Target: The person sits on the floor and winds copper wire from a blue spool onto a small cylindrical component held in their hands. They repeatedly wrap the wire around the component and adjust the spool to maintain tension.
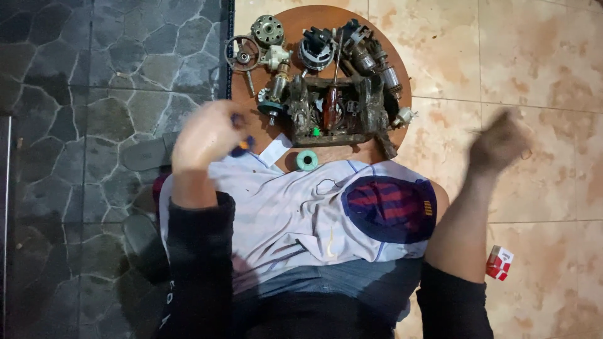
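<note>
My left hand (207,135) is raised over my lap, blurred, with fingers curled around a small dark blue object (242,147). My right hand (500,141) is out to the right above the tiled floor, blurred, its fingers drawn in; whether it holds anything is unclear. A white cloth with a red and blue striped patch (326,207) lies across my lap. Just beyond it stands a round wooden board (295,25) loaded with a dirty metal block (333,113), motor rotors (377,63), a small wheel (244,53) and a teal tape roll (307,160).
Beige tiled floor (534,56) is on the right, dark stone paving (94,75) on the left. Sandals (147,154) lie by my left side. A small red and white box (499,262) sits on the tiles near my right elbow.
</note>
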